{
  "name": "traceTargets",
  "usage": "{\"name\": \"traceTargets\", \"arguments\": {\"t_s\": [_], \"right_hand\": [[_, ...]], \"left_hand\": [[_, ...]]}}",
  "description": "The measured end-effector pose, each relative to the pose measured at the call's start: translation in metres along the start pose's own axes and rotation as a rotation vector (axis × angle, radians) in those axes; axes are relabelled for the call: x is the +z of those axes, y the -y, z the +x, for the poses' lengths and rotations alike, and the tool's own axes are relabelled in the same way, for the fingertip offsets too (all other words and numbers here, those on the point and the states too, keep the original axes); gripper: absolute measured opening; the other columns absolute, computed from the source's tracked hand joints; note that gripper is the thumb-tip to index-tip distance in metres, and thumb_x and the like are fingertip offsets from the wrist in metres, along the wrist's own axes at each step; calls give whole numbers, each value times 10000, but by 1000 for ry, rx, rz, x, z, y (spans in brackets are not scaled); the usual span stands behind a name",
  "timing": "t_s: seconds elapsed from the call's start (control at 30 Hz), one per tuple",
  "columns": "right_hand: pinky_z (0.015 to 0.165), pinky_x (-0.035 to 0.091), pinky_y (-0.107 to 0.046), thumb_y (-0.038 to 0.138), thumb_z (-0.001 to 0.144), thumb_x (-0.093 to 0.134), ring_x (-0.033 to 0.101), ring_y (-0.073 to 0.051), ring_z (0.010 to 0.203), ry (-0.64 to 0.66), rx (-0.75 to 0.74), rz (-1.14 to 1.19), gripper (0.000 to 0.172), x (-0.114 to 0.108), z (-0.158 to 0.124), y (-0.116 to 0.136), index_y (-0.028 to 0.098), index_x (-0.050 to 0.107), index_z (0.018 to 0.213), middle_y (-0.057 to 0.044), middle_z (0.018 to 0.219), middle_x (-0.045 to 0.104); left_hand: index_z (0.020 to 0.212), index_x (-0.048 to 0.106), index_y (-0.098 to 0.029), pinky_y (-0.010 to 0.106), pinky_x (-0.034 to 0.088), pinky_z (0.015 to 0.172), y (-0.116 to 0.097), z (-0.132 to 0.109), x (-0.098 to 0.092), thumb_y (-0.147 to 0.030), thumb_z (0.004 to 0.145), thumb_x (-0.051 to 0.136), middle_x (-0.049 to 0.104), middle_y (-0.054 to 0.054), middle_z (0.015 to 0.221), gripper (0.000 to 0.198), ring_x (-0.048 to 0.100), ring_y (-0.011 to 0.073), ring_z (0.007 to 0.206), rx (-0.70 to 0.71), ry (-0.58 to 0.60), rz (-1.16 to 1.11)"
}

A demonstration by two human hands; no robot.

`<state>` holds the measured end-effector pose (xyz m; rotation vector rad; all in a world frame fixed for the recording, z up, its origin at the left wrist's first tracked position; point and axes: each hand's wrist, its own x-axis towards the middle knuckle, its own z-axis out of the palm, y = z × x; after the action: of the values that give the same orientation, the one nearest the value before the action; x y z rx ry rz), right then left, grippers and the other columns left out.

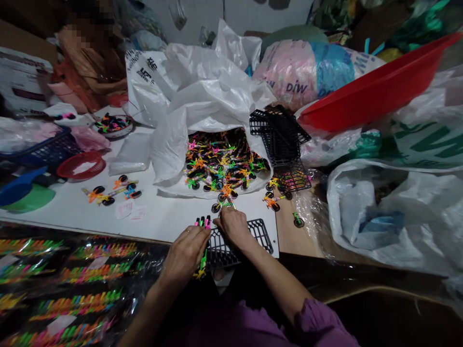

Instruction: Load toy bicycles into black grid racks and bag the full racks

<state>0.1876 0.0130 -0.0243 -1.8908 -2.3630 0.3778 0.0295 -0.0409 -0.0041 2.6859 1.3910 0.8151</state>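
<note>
Head view: left hand [186,253], right hand [234,226] pinch toy bicycles [203,221] over tray [262,234].

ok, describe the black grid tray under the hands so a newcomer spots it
Find the white table; at its near edge lies one black grid tray under the left hand and right hand. Unlike the stacked trays farther back by the white bag, it lies alone.
</note>
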Motion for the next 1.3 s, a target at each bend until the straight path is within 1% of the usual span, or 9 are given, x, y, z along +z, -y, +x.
{"name": "traceTargets", "arguments": {"t_s": [0.13,0.3,0.4,0.53,0.7,0.83,0.97,1.1,1.3], "right_hand": [[696,449,-322,297,860,488,629,-253,844,60,95,9,232,1,6,5,115,624,906,-145,864,666],[691,439,-331,276,841,470,629,-259,836,23,184,64,244,-5,7,-22,122,654,882,-168,866,670],[610,423,-285,368,792,532,629,-235,740,2,319,257,278,-10,11,-51,126,667,776,-146,781,676],[538,389,-203,279,810,492,605,-139,605,-27,320,622,226,-15,10,-77,127,654,769,-61,676,665],[649,425,-258,366,798,551,626,-192,758,-120,226,309,235,-5,4,-49,155,642,850,-89,810,674],[699,429,-295,245,800,531,619,-221,834,-76,220,98,176,2,18,-23,132,634,885,-143,880,660],[560,394,-239,360,773,535,568,-157,604,39,248,561,251,-5,38,-51,146,612,667,-47,630,611],[458,320,-194,457,757,492,421,-83,466,-127,255,1100,328,-15,34,-86,142,572,719,28,561,519],[589,376,-202,275,728,545,507,-111,636,-188,-14,911,157,4,-12,-32,160,591,825,7,717,582]], "left_hand": [[963,578,-153,301,491,750,-3,0,0,-179,892,423,633,58,828,173,578,169,811,-4,17,3],[986,580,-162,324,496,766,3,8,3,-199,900,406,639,62,872,198,580,183,856,-10,58,-9],[968,585,-167,324,498,767,12,17,5,-207,900,405,635,60,869,196,582,180,851,-14,78,-28],[937,587,-172,318,495,763,28,26,7,-238,894,428,631,52,850,178,586,175,825,-16,34,-37],[937,594,-180,308,498,749,30,25,8,-245,890,432,638,49,848,180,592,167,812,7,1,-68],[963,581,-174,306,497,764,20,19,4,-219,894,426,641,51,866,176,587,162,830,37,22,-95],[962,588,-183,293,497,763,17,18,2,-217,894,422,645,48,874,183,592,156,836,38,21,-116],[939,596,-180,303,492,763,26,26,6,-233,889,430,644,49,856,181,593,170,836,5,6,-85],[899,600,-156,312,475,750,36,36,9,-246,885,436,620,61,815,188,572,189,808,-101,17,5]]}}
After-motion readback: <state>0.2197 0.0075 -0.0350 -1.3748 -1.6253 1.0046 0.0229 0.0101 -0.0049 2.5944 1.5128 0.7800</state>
